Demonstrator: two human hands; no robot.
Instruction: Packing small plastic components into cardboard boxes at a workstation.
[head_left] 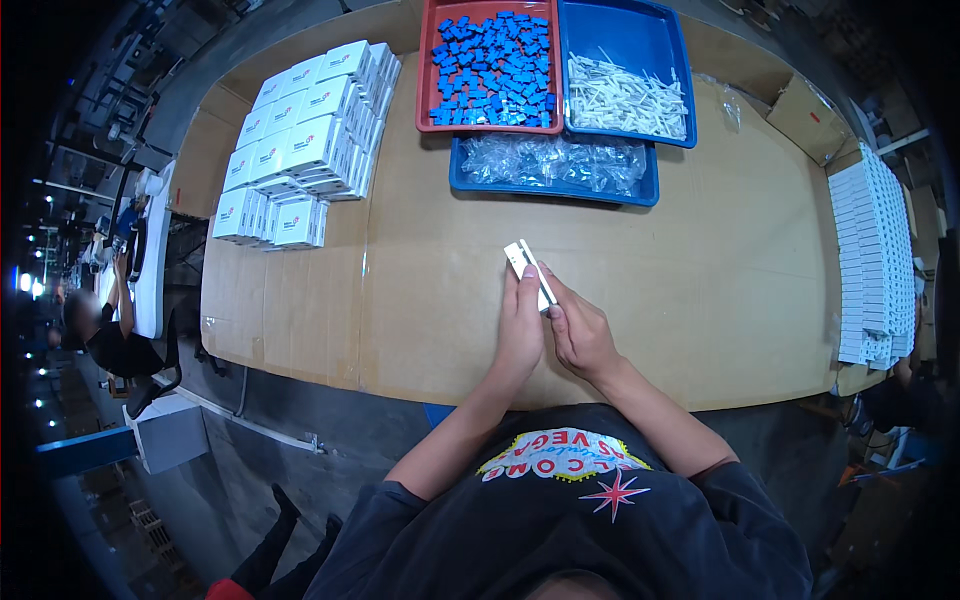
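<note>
A small white box (517, 257) is held between both hands above the near middle of the cardboard-covered table (440, 285). A dark gap runs along its length, with a narrow white strip on the right of it. My left hand (520, 330) is closed around the left side of the box, thumb on its top face. My right hand (584, 337) grips the lower right side, its thumb by the near end. The right fingers are partly hidden behind the box.
Stacked white boxes (312, 145) stand at the far left. Beyond my hands are a red tray (426, 95) of blue pieces, a blue tray (600, 28) of white sticks and another blue tray (560, 195) of clear plastic bags. White pieces (872, 265) are stacked at the right edge.
</note>
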